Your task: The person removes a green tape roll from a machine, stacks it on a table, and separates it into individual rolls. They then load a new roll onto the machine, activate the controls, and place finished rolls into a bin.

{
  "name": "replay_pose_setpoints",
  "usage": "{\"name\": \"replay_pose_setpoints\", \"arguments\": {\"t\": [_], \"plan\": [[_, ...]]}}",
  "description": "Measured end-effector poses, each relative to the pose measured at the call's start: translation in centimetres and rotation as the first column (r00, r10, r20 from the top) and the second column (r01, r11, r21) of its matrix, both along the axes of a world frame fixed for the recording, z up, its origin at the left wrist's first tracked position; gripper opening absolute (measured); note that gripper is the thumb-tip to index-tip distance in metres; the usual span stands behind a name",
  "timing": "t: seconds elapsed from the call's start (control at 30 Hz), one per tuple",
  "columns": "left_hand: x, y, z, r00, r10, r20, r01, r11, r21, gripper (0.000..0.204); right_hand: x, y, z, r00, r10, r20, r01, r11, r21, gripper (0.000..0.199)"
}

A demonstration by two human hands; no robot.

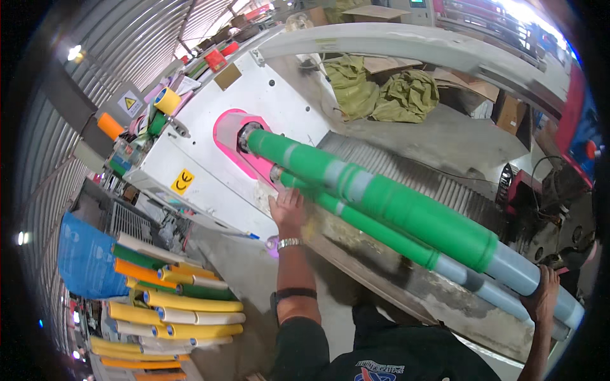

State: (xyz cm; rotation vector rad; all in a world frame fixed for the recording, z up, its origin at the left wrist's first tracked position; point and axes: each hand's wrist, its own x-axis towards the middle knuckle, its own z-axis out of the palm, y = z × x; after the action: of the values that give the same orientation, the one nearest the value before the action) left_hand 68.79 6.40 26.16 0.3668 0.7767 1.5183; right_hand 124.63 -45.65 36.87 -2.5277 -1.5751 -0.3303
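Observation:
Two long rollers wrapped in green lie side by side, slanting from the machine's white side panel (241,82) down to the right. The thicker upper roller (432,219) has a bare grey tube end (515,263), and my right hand (542,297) is closed round it. Below runs the thinner lower roller (381,233), whose right part is also grey. Near that roller's left end is my left hand (289,208), fingers stretched out and spread. Its fingertips meet the roller's lower edge; whether they press on it I cannot tell.
A pink guard (229,130) surrounds the upper roller's left mount. Yellow, orange, green and white rolls (190,301) are stacked at lower left beside a blue sheet (92,254). Olive sacks (406,95) and cardboard boxes (508,114) lie beyond the machine. A pale beam (406,38) crosses above.

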Motion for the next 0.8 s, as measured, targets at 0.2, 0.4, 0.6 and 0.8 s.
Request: {"name": "replay_pose_setpoints", "arguments": {"t": [0.2,0.4,0.6,0.8], "plan": [[-5.0,18.1,0.9,0.997,0.018,0.073,-0.015,0.999,-0.038,0.065,-3.6,4.5,-1.5,0.994,-0.107,0.023,0.107,0.994,-0.007,0.085],[-4.8,24.2,1.7,0.961,-0.097,0.26,0.037,0.973,0.227,0.055,-3.8,3.4,-1.7,0.983,-0.181,0.014,0.181,0.983,-0.018,0.086],[-5.7,25.7,0.8,0.991,-0.133,0.035,0.109,0.914,0.391,0.057,-4.7,3.8,-1.0,0.988,-0.155,0.002,0.155,0.986,-0.054,0.094],[-1.1,18.3,0.5,0.948,-0.278,0.155,0.243,0.947,0.21,0.049,-4.0,2.9,-0.6,0.973,-0.23,-0.033,0.224,0.966,-0.13,0.101]]}}
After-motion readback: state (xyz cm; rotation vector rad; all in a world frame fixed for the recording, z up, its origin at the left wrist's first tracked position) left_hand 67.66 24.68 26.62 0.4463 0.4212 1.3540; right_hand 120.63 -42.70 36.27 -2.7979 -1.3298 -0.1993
